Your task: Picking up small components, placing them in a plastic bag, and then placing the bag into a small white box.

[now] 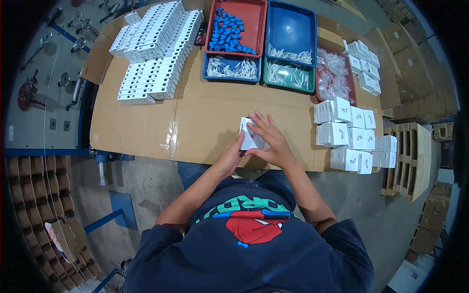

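A small white box (249, 141) is between my two hands, over the front part of the cardboard-covered table (210, 124). My left hand (229, 157) grips its left side, with the thumb along the edge. My right hand (274, 145) curves around the right side, its fingers slanting across the top and its thumb at the near end. The fingers hide part of the box's upper face. Beyond the hands are a blue tray (232, 79) and a green tray (291, 88), both holding white plastic pieces.
Stacked white boxes (159, 73) with dark squares stand far left. A red tray (254, 22) holds blue pieces; a blue tray (291, 29) holds white ones. Clear plastic bags (333, 71) fill another tray. White boxes (349, 132) stand in groups at right, near wooden pallets (413, 156).
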A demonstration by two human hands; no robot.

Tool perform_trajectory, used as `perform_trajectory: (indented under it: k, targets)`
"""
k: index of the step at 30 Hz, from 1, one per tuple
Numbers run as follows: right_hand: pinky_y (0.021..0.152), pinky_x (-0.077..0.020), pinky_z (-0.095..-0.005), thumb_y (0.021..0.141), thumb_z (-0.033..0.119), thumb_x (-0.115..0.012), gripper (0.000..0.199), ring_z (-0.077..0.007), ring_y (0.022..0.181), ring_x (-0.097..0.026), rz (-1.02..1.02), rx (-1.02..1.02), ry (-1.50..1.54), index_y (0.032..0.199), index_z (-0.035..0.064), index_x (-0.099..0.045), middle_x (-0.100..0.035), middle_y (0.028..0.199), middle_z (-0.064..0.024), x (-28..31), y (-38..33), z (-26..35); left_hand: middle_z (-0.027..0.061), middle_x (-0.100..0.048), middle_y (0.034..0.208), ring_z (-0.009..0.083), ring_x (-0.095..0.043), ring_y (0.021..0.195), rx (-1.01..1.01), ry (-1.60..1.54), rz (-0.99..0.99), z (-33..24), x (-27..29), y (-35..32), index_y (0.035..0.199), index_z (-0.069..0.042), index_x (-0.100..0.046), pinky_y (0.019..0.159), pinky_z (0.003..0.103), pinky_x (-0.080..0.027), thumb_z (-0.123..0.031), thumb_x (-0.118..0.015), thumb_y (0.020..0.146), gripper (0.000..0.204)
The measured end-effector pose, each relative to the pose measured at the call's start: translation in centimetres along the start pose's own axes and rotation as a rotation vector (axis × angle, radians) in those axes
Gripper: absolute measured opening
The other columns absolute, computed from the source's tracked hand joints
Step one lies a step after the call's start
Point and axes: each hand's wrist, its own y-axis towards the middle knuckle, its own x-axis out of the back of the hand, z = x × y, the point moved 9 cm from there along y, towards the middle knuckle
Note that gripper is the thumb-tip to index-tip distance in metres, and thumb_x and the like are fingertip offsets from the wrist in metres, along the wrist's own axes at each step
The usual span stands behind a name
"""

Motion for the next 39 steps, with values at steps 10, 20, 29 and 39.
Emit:
perform_trajectory:
  k: [10, 20, 29, 39]
  targets:
    - [0.114, -0.0422, -0.0465, 0.082, 0.018, -0.085, 0.069, -0.0328, 0.137, -0.055, -0.455, -0.33, 0.14, 0.143, 0.002, -0.056, -0.058, 0.144, -0.0235, 3.1, -0.6, 0.4, 0.0078, -0.064, 0.126, 0.015, -0.06, 0.118, -0.381, 0.273, 0.018, -4.8, 0.3, -0.8, 0.139, 0.001, -0.052, 0.104, 0.031, -0.047, -0.008, -0.065, 0.102, 0.04]
    - [0.085, -0.0573, -0.0329, 0.086, 0.006, -0.081, 0.031, -0.0186, 0.094, -0.074, -0.203, -0.531, 0.536, 0.113, -0.002, -0.068, -0.077, 0.099, -0.0117, 1.8, -2.6, -0.9, 0.0054, -0.067, 0.121, 0.0151, -0.063, 0.113, -0.38, 0.358, 0.113, -5.7, -0.5, -2.1, 0.134, 0.002, -0.059, 0.098, 0.029, -0.051, -0.01, -0.072, 0.098, 0.04]
    - [0.085, -0.0572, -0.0339, 0.082, 0.007, -0.082, 0.027, -0.0243, 0.096, -0.076, -0.211, -0.405, 0.352, 0.106, 0.0007, -0.071, -0.077, 0.1, -0.0131, 3.4, -1.5, 1.2, 0.0061, -0.07, 0.12, 0.0157, -0.064, 0.112, -0.491, 0.394, 0.17, -7.8, -1.6, -3.0, 0.13, 0.0, -0.064, 0.099, 0.031, -0.051, -0.005, -0.07, 0.097, 0.034]
    - [0.094, -0.0556, -0.0343, 0.08, 0.008, -0.086, 0.038, -0.0223, 0.107, -0.073, -0.332, -0.379, 0.578, 0.114, 0.0008, -0.072, -0.075, 0.115, -0.0133, 4.4, -0.9, 1.9, 0.0147, -0.064, 0.132, 0.0251, -0.061, 0.124, -0.632, 0.503, 0.165, -10.1, -4.8, -4.5, 0.127, 0.0, -0.065, 0.107, 0.039, -0.048, -0.004, -0.072, 0.094, 0.034]
